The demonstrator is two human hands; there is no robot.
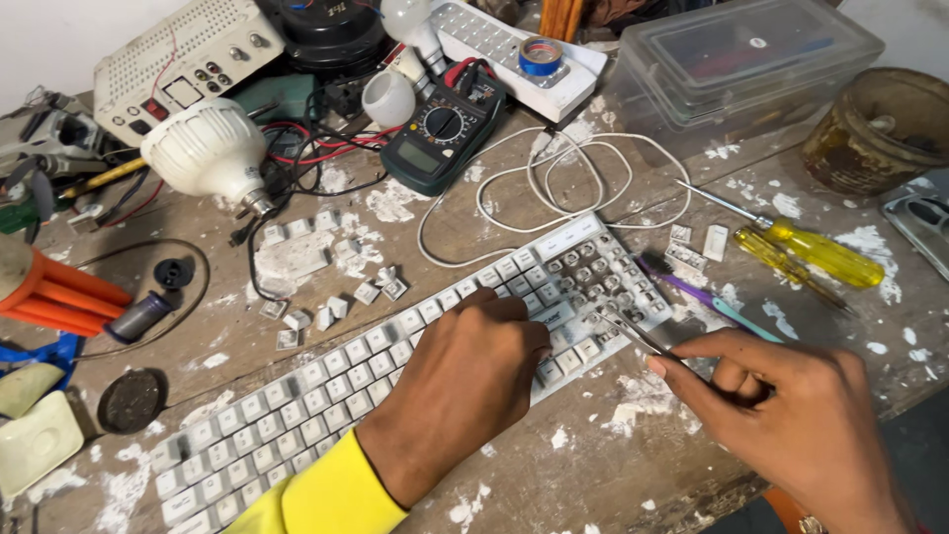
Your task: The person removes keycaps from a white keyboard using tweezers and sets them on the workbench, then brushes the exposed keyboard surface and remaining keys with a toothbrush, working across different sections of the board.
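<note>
The left hand [465,381] hides keyboard [326,391] keys; the frame's edge crops the right hand [791,420].

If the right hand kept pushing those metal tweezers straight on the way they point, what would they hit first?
The right hand aims the tweezers up-left at the white keyboard. Their tips would probably first meet its bared key switches, where caps are off, though depth is hard to judge.

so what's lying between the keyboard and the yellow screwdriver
In the head view, between the keyboard and the yellow screwdriver lie a purple-and-teal brush and a few loose white keycaps on the workbench.
</note>
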